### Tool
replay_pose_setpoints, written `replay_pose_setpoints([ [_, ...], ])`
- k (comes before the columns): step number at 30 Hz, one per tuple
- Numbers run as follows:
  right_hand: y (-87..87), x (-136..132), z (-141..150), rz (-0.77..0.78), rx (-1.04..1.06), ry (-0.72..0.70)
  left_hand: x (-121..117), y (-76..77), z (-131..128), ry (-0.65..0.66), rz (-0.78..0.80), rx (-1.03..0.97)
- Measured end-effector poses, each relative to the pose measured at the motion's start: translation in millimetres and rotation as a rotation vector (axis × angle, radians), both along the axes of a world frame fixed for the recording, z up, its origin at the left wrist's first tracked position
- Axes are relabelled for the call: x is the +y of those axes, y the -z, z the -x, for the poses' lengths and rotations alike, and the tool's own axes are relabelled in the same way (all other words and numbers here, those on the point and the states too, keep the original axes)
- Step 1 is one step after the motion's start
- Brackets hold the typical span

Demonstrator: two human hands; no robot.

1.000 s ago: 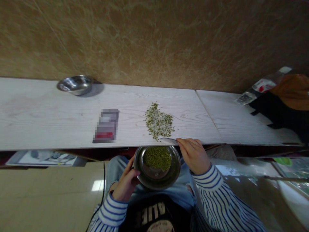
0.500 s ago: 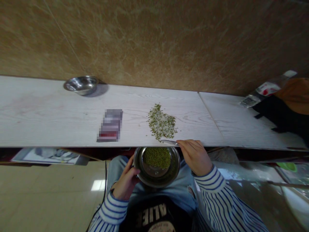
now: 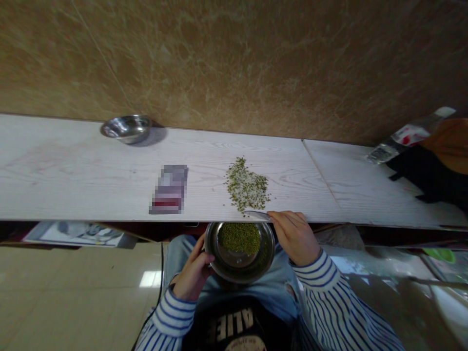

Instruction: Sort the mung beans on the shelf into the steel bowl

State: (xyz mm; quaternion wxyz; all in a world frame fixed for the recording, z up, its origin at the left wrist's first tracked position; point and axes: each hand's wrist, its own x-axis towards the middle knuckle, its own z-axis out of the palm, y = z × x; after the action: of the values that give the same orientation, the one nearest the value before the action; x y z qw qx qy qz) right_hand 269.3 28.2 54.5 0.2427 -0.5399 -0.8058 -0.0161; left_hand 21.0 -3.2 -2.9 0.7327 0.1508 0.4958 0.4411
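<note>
My left hand (image 3: 192,274) grips the rim of a steel bowl (image 3: 266,257) held just below the table's front edge; green beans (image 3: 239,237) fill its far half. My right hand (image 3: 291,235) is closed on a small flat card (image 3: 256,214) whose end lies on the table edge above the bowl. Just beyond the card a loose pile of mixed green beans and white grains (image 3: 246,185) is spread on the pale wooden table (image 3: 73,180).
A second steel bowl (image 3: 126,128) stands at the table's back left by the brown wall. A small blurred pack (image 3: 169,189) lies left of the pile. A plastic bottle (image 3: 409,135) and dark and orange cloth (image 3: 433,165) sit at the far right.
Both hands and the bowl have stayed as they were; only the view has drifted slightly, shifting everything a little to the right.
</note>
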Motion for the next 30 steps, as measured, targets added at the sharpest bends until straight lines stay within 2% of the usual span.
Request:
replay_pose_setpoints([
  [10, -2.4, 9, 1, -0.009, 0.007, -0.032, -2, -1.0, -2, -0.010, -0.006, -0.001],
  [16, -1.8, 5, -3, -0.007, -0.006, -0.035, 0, -3.6, -3, -0.009, 0.000, 0.029],
  [26, -4.3, -8, 1, 0.002, 0.018, -0.079, -3, 7.2, 1, 0.036, -0.020, -0.007],
  [30, -2.3, -10, -2, -0.035, 0.056, -0.019, -10, 13.4, 8, -0.035, 0.017, 0.035],
])
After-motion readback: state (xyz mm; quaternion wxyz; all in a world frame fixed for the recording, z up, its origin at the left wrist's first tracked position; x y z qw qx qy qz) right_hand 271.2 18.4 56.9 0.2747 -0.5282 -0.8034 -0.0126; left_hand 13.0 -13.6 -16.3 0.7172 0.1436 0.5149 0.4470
